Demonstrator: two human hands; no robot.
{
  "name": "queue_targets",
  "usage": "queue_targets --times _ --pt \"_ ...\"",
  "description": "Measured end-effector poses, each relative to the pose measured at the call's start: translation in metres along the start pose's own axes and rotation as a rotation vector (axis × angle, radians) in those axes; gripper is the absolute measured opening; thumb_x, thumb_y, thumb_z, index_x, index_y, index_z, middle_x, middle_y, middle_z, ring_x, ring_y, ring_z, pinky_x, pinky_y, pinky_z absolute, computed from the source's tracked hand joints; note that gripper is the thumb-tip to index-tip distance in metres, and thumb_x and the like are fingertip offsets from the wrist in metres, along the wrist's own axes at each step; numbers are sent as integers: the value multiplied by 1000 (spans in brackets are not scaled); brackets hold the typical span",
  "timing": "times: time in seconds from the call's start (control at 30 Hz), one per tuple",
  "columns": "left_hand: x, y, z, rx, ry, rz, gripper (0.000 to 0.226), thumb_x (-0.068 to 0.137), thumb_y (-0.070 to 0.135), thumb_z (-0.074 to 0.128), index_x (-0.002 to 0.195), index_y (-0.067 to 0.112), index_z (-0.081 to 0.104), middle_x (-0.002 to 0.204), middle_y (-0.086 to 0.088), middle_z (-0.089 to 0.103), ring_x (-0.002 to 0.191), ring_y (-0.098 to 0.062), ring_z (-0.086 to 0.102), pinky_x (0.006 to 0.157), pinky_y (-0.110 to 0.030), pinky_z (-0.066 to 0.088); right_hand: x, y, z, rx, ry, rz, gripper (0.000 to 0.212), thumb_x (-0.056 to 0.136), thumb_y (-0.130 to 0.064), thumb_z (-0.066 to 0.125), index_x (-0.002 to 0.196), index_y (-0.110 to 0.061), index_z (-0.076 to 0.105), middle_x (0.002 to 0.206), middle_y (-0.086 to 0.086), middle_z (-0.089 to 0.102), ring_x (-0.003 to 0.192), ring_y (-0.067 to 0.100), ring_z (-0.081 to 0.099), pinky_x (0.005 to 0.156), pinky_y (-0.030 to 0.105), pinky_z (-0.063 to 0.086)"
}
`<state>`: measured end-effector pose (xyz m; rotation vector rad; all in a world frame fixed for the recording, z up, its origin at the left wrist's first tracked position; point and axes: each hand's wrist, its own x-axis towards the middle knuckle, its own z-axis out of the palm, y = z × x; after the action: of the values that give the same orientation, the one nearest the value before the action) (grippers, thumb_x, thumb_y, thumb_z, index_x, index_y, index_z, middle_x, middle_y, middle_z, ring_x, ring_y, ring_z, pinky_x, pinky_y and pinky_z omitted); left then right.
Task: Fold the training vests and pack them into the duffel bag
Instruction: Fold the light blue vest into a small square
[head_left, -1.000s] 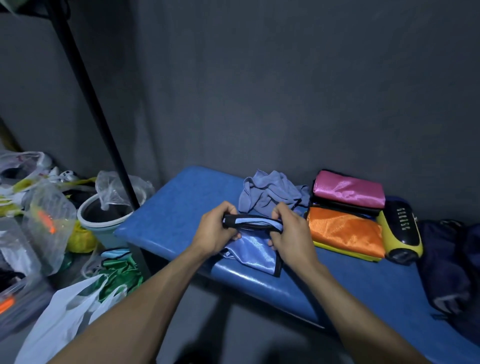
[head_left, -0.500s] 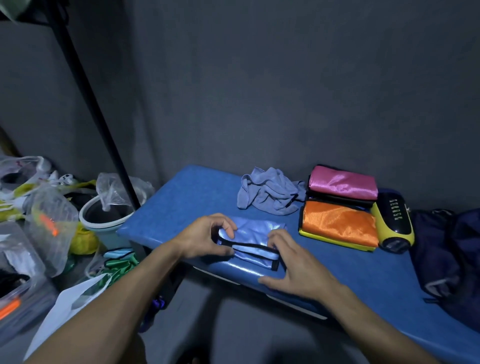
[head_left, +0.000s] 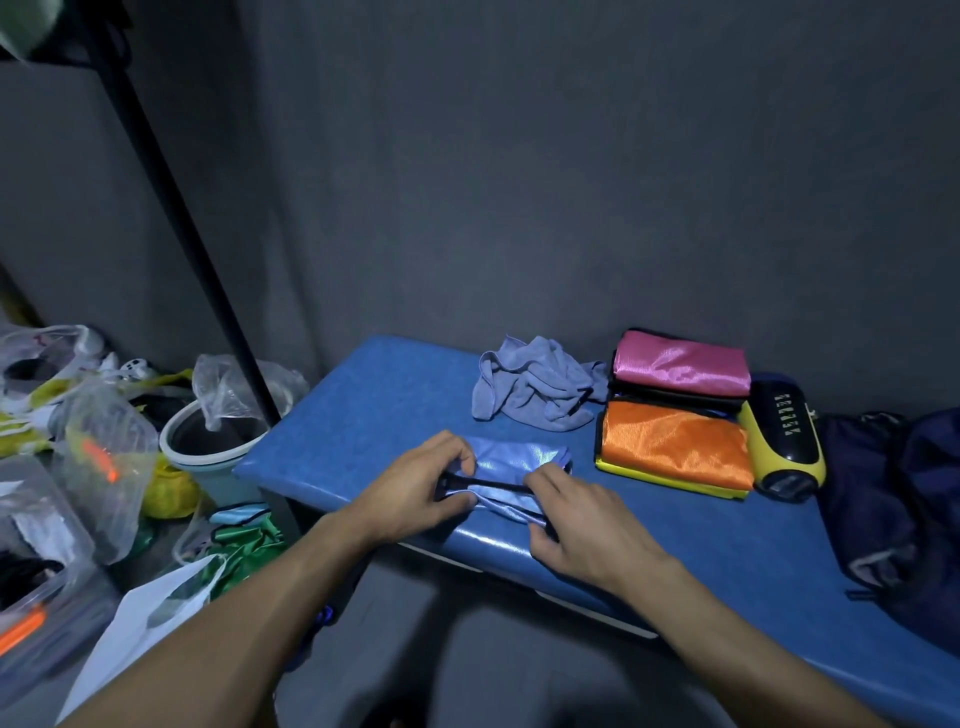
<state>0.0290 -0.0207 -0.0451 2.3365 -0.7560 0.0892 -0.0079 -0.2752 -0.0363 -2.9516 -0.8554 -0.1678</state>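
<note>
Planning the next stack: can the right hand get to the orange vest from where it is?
Probably yes. The right hand is busy pinching the blue vest, but the bench between it and the orange vest looks bare.

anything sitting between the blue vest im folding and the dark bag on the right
Yes. The folded orange vest on its stack and the yellow-and-black device lie on the bench between the blue vest and the dark bag.
</note>
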Motion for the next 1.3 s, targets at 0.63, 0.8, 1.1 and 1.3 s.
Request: queue_targets --times 0.63,0.8,1.1,1.3 --pt "8 37 -7 605 122 178 37 73 36 72 107 28 60 115 6 55 97 -22 46 77 -34 38 56 39 -52 22 -240 -191 13 96 -15 50 83 -15 52 84 7 61 76 25 54 74 46 48" --pt "14 64 31 722 81 262 22 69 12 77 80 26 65 83 9 64 60 -17 60 44 -29 28 64 41 -50 28 -280 -171 9 96 -20 53 88 -17 58 90 8 67 85 28 61 77 47 51" --pt "34 80 66 904 -9 193 15 67 10 56 65 21 67 62 4 62 41 -16 57 44 -24 18 59 39 -50 5 -244 -170 13 96 -14 52 84 -16 51 90 6 63 81 23 55 78 42 48" --pt "27 76 62 810 -19 144 20 56 18 81 69 26 68 65 9 62 51 -10 59 46 -26 13 34 42 -29 -20 -114 -142 11 103 -22 47 107 -18 56 103 3 60 88 29 64 73 46 51"
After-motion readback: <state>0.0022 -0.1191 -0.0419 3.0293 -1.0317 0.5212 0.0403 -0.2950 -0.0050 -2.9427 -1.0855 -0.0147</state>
